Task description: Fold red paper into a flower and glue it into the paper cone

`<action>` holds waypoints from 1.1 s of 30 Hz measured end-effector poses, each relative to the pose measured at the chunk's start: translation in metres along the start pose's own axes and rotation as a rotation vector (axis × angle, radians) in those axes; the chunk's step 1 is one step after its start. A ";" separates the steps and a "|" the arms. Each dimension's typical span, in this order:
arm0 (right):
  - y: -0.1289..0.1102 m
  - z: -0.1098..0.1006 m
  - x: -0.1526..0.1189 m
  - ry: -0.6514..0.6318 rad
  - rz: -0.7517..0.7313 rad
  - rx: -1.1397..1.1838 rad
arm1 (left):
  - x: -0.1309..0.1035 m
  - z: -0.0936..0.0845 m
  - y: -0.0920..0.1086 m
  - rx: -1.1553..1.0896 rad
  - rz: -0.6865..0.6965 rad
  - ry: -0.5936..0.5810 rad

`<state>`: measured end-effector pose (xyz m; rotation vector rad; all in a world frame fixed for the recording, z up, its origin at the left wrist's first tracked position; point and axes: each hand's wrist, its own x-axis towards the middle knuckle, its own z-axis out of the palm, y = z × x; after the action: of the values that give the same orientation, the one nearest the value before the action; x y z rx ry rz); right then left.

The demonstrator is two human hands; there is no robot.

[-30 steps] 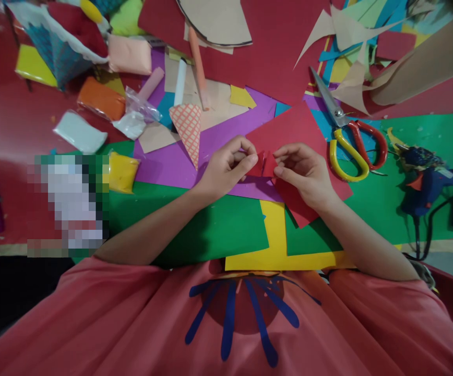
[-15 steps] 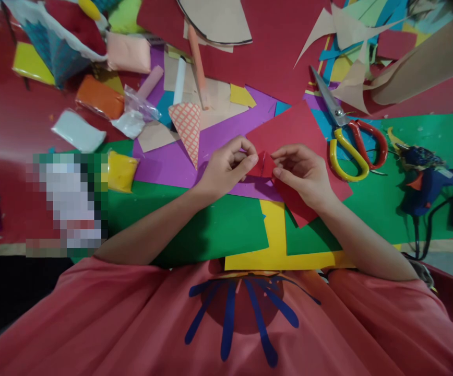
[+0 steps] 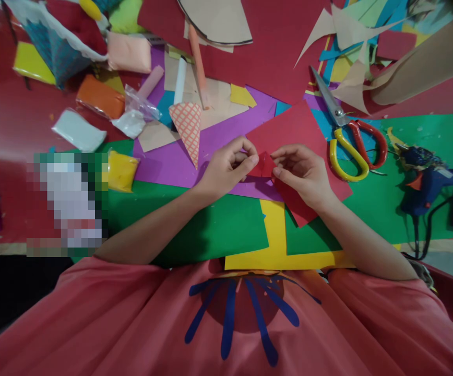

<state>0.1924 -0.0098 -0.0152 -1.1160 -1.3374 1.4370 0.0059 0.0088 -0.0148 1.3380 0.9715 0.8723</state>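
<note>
A small folded piece of red paper [image 3: 264, 165] is stretched between my two hands, with a raised crease near its middle. My left hand [image 3: 230, 163] pinches its left end between thumb and curled fingers. At the other end, the thumb and fingertips of my right hand [image 3: 302, 172] grip the edge. Beneath both lies a larger sheet of red paper [image 3: 302, 130], turned at an angle over purple paper [image 3: 222, 141]. Left of my left hand is a small paper cone [image 3: 188, 128] with an orange lattice pattern.
Scissors [image 3: 342, 122] with one yellow and one red handle lie right of my right hand. A blue glue gun [image 3: 424, 188] with a cord rests on green paper [image 3: 391, 219]. Clay packets, such as an orange one [image 3: 99, 96], are at left. A brown paper roll [image 3: 426, 62] stands upper right.
The fold in the small red paper has opened a little, and its crease looks different. Both hands stay in almost the same place.
</note>
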 end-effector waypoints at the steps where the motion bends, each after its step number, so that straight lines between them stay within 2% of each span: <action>1: 0.000 0.000 0.000 0.002 0.006 -0.005 | 0.000 0.000 0.000 0.000 0.000 -0.004; 15: 0.000 0.000 0.000 0.000 -0.004 -0.018 | -0.001 0.000 0.000 0.010 -0.027 0.000; 24: 0.000 0.000 0.000 -0.007 0.002 -0.023 | -0.001 0.001 -0.002 0.006 0.028 0.018; 33: 0.001 0.000 0.000 -0.007 0.004 -0.039 | -0.001 0.001 -0.002 0.009 0.002 0.027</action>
<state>0.1919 -0.0096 -0.0160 -1.1402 -1.3743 1.4249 0.0061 0.0074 -0.0167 1.3380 0.9956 0.8905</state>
